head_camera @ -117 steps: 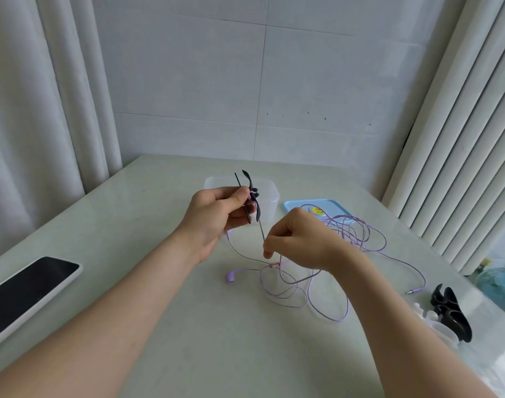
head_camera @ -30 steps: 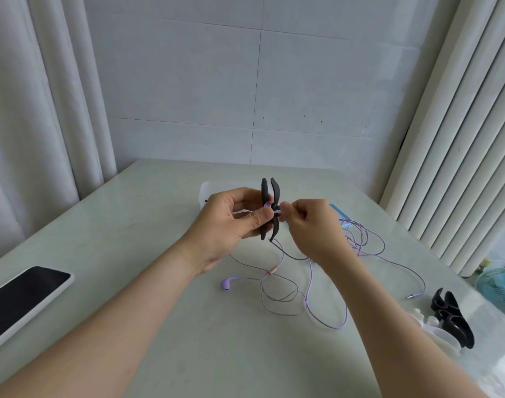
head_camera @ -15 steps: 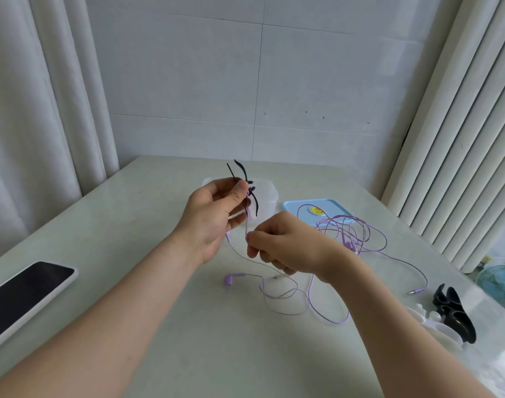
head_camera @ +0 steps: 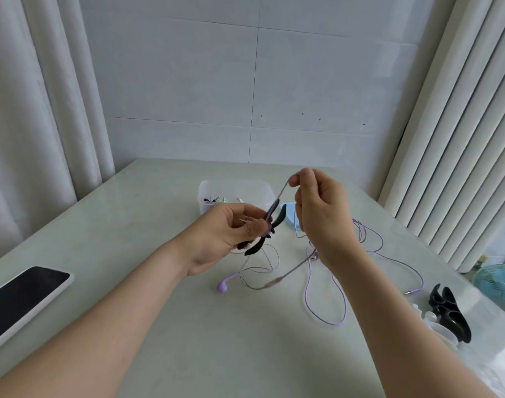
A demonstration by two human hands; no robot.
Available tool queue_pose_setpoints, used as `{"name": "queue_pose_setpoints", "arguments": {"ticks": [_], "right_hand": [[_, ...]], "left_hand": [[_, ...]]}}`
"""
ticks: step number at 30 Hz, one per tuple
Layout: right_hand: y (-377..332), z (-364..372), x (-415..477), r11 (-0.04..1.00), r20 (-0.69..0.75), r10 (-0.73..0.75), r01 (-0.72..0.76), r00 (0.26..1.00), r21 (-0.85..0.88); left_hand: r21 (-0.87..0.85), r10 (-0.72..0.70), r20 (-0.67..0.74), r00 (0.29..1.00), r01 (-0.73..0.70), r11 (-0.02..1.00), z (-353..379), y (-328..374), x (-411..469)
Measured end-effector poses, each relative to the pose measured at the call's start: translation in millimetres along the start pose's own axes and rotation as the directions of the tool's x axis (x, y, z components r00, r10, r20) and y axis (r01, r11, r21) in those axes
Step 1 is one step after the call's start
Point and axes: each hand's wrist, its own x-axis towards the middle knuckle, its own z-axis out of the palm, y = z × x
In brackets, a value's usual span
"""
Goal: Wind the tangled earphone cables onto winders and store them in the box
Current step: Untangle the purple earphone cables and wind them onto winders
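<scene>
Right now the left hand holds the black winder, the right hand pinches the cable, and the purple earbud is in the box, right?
No: the head view shows the purple earbud lying on the table, not in the box. The left hand does hold the black winder and the right hand pinches the cable.

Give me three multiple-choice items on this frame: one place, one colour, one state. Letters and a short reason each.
1. The phone lies: A) on a shelf B) on the table, at its left edge C) on a chair.
2. The earphone cable is: A) white B) black C) purple.
3. The right hand: A) pinches the cable above the winder B) lies flat on the table C) holds a pen.
Key: B, its dark screen shows at the table's near left; C, lilac loops lie on the table; A, its fingertips pinch the cable, which runs down to the black winder in the left hand's grip.
</scene>
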Motion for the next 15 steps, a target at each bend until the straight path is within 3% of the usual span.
{"name": "queue_pose_setpoints", "arguments": {"ticks": [6,11,15], "right_hand": [[7.3,-0.6,2.5,0.998,-0.105,0.019,-0.025,0.994,-0.057],[3.5,1.9,1.7,0.999,-0.121,-0.048,0.05,0.991,0.013],[7.2,0.5,4.1,0.998,-0.141,-0.018,0.01,0.99,-0.054]], "left_hand": [[-0.036,-0.029,0.006,1.0,0.029,0.999,7.6,2.1,3.4],[-0.042,-0.011,-0.03,0.999,0.01,0.999,7.8,3.3,3.1],[-0.045,-0.021,0.006,1.0,0.021,0.999,8.5,5.0,1.1]]}}
